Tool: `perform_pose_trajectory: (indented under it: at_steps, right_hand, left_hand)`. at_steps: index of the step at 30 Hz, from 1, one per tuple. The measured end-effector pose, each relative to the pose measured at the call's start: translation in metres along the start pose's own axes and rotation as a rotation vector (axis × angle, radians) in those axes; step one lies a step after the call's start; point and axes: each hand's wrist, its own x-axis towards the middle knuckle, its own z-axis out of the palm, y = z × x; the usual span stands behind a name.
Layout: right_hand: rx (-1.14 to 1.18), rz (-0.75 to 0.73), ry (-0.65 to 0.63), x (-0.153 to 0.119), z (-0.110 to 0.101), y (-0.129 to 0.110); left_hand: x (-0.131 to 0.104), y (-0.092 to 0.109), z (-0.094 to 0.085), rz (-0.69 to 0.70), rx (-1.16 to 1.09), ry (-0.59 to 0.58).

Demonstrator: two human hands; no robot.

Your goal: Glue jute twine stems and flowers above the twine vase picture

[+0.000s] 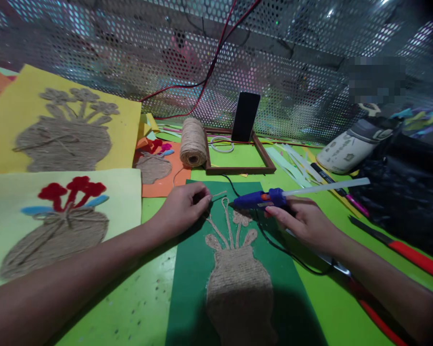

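Observation:
My left hand (185, 206) pinches a short end of jute twine (219, 193) above a dark green sheet (191, 269). My right hand (306, 218) is wrapped round a blue glue gun (258, 198), a long white glue stick poking from its back. The gun's nozzle points left, close to a twine loop at the top of the middle stem (228, 216). On the sheet is a vase shape (240, 278) of coiled twine, with stems, leaves and one twine flower (243, 218) at the right. Part of the left stem's top is hidden by my left hand.
A twine spool (193, 144) stands by a brown wooden frame (240, 170), with a phone (245, 117) propped upright. Finished vase pictures on yellow (126, 129) and pale green card (126, 202) lie left. Red-handled scissors (400, 245), a marker (326, 177) and a bottle (346, 149) are right.

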Motion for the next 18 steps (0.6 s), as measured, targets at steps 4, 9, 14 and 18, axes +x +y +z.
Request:
perform_pose_trajectory:
  at_steps: [4,9,14,18]
  right_hand:
    - [0.02,0.024,0.004,-0.0013,0.0013,0.0042]
    - [0.002,0.032,-0.004,-0.0047,-0.0016,0.0051]
    - [0.009,0.023,0.003,-0.0028,-0.0002,0.0045]
    - [0.047,0.048,0.012,-0.0007,0.0029,0.0049]
  left_hand:
    - [0.0003,-0.0008,0.0003,0.001,0.003,0.003]
    - [0.0003,-0.0027,0.0018,-0.01,0.002,0.0]
    - [-0.0007,-0.0014,0.0013,-0.006,0.003,0.002]
    - [-0.0002,0.0009,0.0004,-0.015,-0.004,0.001]
